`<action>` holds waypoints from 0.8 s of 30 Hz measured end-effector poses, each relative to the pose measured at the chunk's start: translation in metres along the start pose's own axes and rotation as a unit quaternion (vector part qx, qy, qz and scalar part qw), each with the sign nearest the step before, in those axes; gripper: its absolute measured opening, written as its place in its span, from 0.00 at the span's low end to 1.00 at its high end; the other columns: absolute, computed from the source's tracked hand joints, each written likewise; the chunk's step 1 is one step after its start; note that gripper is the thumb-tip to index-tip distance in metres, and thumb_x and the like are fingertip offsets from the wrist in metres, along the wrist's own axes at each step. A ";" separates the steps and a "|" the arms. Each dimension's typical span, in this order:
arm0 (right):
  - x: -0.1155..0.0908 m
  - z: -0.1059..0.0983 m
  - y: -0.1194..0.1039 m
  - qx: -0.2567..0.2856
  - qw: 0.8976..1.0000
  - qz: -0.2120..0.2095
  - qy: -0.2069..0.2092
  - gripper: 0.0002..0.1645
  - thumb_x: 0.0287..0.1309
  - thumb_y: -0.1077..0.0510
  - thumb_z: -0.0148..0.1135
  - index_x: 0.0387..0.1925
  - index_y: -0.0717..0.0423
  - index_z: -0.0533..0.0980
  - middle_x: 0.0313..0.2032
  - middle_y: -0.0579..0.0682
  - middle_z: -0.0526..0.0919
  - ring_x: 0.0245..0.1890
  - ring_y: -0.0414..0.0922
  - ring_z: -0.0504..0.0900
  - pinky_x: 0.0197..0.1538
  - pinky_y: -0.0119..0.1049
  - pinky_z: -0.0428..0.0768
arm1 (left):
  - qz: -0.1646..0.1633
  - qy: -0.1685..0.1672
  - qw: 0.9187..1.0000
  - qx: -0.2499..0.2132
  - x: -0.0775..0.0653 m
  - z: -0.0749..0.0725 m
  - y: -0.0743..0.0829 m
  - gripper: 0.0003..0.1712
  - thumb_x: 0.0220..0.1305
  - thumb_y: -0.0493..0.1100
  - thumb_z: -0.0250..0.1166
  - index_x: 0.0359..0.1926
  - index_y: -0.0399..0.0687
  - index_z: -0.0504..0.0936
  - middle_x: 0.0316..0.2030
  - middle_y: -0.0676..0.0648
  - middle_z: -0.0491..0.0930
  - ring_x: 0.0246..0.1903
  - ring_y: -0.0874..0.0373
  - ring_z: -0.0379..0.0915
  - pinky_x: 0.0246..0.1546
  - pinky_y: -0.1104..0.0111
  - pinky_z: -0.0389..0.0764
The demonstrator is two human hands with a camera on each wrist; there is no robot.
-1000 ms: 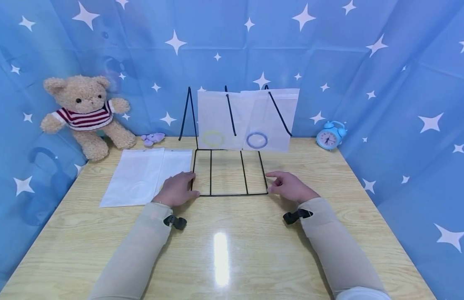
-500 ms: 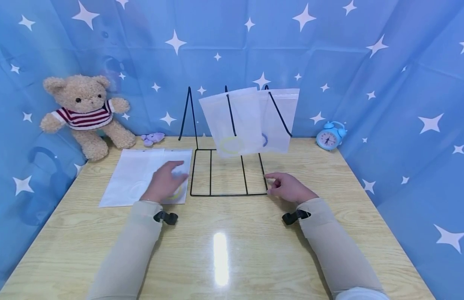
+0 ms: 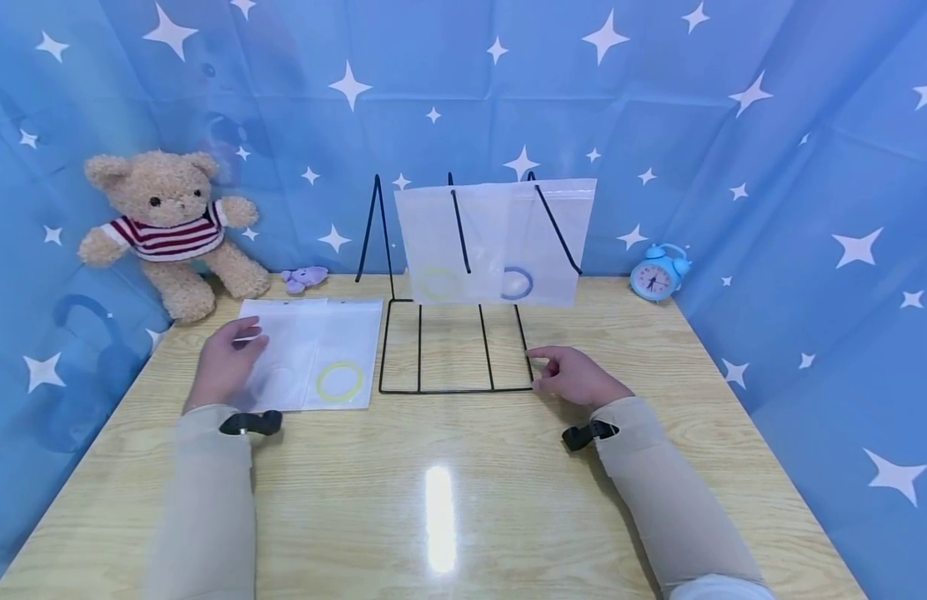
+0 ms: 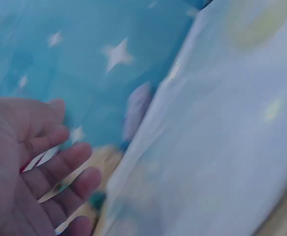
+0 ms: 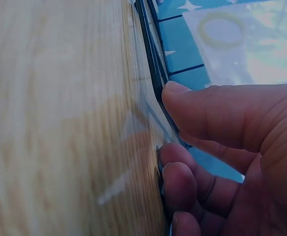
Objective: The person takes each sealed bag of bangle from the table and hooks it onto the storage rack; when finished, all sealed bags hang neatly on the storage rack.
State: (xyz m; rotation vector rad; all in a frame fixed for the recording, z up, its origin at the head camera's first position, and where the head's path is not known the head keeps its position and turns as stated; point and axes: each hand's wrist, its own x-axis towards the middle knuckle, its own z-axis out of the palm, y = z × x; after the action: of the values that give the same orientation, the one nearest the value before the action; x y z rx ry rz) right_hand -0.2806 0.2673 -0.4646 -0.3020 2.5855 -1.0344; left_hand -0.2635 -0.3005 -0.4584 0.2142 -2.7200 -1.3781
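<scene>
My left hand (image 3: 225, 360) hovers over the left side of two translucent plastic bags, its fingers relaxed and nothing held. The right-hand bag (image 3: 351, 346) shows a yellow ring; it overlaps the left bag (image 3: 293, 387). My right hand (image 3: 579, 375) holds the right side of a black wire rack (image 3: 452, 391) at its base, the thumb (image 5: 182, 105) against the rod in the right wrist view. From the rack's middle arm hangs a bag with a yellow ring (image 3: 437, 283). On its right arm hangs another bag with a blue ring (image 3: 517, 283). The left arm (image 3: 368, 229) carries nothing.
A teddy bear (image 3: 174, 221) sits at the back left, a small purple plush (image 3: 304, 279) beside it. The blue alarm clock (image 3: 653, 279) stands at the back right. Behind the wooden table (image 3: 343, 517) hangs a blue star curtain (image 3: 448, 75).
My left hand has left the rack's left side and moved left over the lying bags. The hanging yellow-ring bag has swung right and back. My right hand stays at the rack.
</scene>
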 end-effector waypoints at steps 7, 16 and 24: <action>-0.001 0.001 -0.004 -0.007 1.000 0.006 0.001 0.37 0.68 0.56 0.69 0.76 0.49 0.70 0.35 0.52 0.78 0.27 0.48 0.71 0.28 0.40 0.71 | -0.099 -0.015 0.995 -0.004 -0.007 -0.033 -0.022 0.43 0.80 0.63 0.54 0.84 0.51 0.55 0.78 0.36 0.62 0.75 0.32 0.58 0.69 0.33 0.66; -0.001 0.001 -0.002 -0.004 1.000 0.002 -0.003 0.37 0.68 0.56 0.69 0.76 0.49 0.70 0.34 0.52 0.77 0.27 0.48 0.70 0.27 0.40 0.71 | -0.125 -0.066 0.988 0.055 -0.007 -0.040 -0.033 0.60 0.71 0.69 0.64 0.85 0.41 0.46 0.81 0.27 0.50 0.77 0.25 0.51 0.71 0.30 0.60; -0.002 0.000 -0.002 -0.002 1.000 0.001 -0.002 0.38 0.68 0.56 0.69 0.76 0.49 0.70 0.34 0.52 0.78 0.26 0.48 0.70 0.27 0.40 0.70 | -0.128 -0.095 0.978 0.135 -0.008 -0.040 -0.028 0.69 0.65 0.70 0.69 0.83 0.34 0.42 0.76 0.20 0.53 0.73 0.21 0.52 0.69 0.29 0.62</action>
State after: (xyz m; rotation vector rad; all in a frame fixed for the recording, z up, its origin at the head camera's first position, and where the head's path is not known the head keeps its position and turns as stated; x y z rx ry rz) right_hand -0.2790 0.2662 -0.4627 -0.3014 2.5832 -1.0277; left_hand -0.2481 -0.3473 -0.4572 0.4906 -3.1311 -1.1242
